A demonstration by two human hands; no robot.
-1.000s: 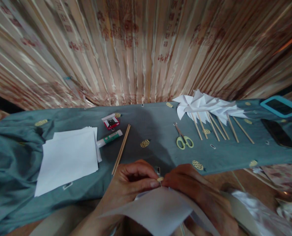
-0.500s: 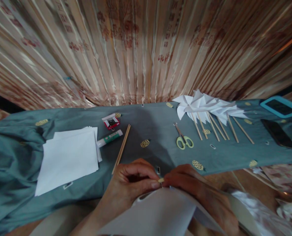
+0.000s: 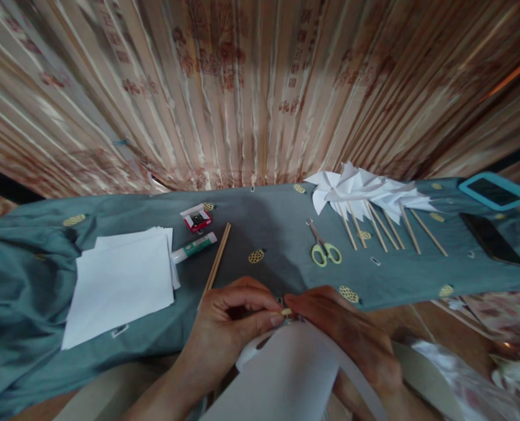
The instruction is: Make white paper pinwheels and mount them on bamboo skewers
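Note:
My left hand (image 3: 231, 324) is closed, its thumb and index finger pinching the pale end of a wooden stick (image 3: 286, 312). My right hand (image 3: 347, 333) is closed too, its fingertips meeting the stick's end from the other side and gripping the top of a white paper pinwheel (image 3: 286, 371). The paper curves down below both hands toward my lap. Most of the stick is hidden behind the paper and fingers. Whether a pin sits between the fingertips, I cannot tell. Two loose wooden sticks (image 3: 218, 257) lie on the cloth just beyond my left hand.
On the green tablecloth (image 3: 269, 222), a stack of white paper (image 3: 124, 280), a glue stick (image 3: 195, 247) and a red box of pins (image 3: 197, 219) lie left. Scissors (image 3: 325, 248), several finished pinwheels (image 3: 365, 190), a black phone (image 3: 490, 237) and a blue-framed device (image 3: 495, 191) lie right.
Both hands have risen slightly, with the fingertips still together at the stick's end. The paper below has turned a little and hangs narrower. Things on the table have stayed put.

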